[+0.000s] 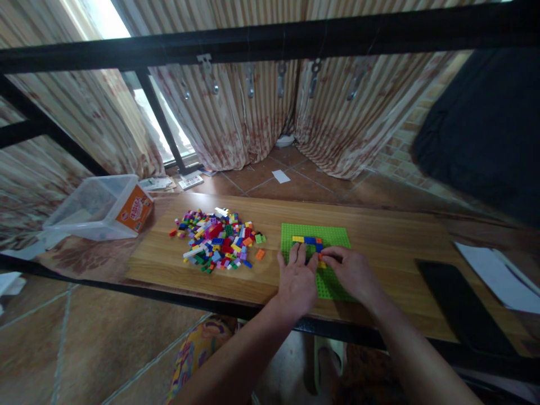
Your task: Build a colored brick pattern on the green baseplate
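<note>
A green studded baseplate (333, 289) lies on the wooden tabletop, with a row of toy bricks built on it. Yellow bricks (298, 239) and blue bricks (310, 240) form its far side, and the row bends toward me on the right. My left hand (297, 284) rests over the plate's left part, fingers spread, the fingertips close to the bricks. From the right, my right hand (350, 270) pinches a small orange brick (320, 256) at the row's near end. Fingers partly cover the bricks there, so I cannot tell whether it is pressed down.
Left of the plate lies a heap of mixed bricks (219, 239), with a loose orange brick (260, 254) beside it. A clear plastic bin (97, 205) with an orange label stands farther left. On the right are a black flat object (462, 304) and white paper (498, 273). A black rail (270, 42) crosses beyond the table.
</note>
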Demonstrator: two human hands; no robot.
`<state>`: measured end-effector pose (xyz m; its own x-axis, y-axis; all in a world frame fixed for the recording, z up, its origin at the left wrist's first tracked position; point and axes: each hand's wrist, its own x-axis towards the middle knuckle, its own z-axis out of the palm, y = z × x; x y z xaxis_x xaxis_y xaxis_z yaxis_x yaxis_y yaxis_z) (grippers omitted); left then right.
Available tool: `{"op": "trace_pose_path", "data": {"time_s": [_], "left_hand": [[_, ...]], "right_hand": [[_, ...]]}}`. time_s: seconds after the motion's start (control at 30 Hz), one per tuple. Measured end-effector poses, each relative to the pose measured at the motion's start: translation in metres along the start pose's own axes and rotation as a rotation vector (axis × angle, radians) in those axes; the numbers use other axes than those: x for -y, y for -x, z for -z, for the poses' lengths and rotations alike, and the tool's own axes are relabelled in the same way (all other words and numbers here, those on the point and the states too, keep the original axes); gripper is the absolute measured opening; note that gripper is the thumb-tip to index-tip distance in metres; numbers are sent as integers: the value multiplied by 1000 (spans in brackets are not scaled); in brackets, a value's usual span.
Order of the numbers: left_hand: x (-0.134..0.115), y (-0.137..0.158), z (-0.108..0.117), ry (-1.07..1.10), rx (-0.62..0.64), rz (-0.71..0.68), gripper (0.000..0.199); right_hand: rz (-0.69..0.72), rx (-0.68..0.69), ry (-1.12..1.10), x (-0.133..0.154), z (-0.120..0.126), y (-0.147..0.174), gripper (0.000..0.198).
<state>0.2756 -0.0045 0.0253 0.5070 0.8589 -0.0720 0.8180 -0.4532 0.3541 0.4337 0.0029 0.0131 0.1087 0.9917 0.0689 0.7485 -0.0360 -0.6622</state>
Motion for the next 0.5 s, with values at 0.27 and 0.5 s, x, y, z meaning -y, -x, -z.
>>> {"op": "trace_pose_path", "data": {"time_s": [0.27, 0.5], "left_hand": [[-2, 4, -1, 0, -24, 1, 58], [-3, 4, -3, -12, -15, 1, 58]], "right_hand": [[39, 49, -39, -5, -1, -2, 17], [56, 55, 52, 0, 2, -2, 18]]}}
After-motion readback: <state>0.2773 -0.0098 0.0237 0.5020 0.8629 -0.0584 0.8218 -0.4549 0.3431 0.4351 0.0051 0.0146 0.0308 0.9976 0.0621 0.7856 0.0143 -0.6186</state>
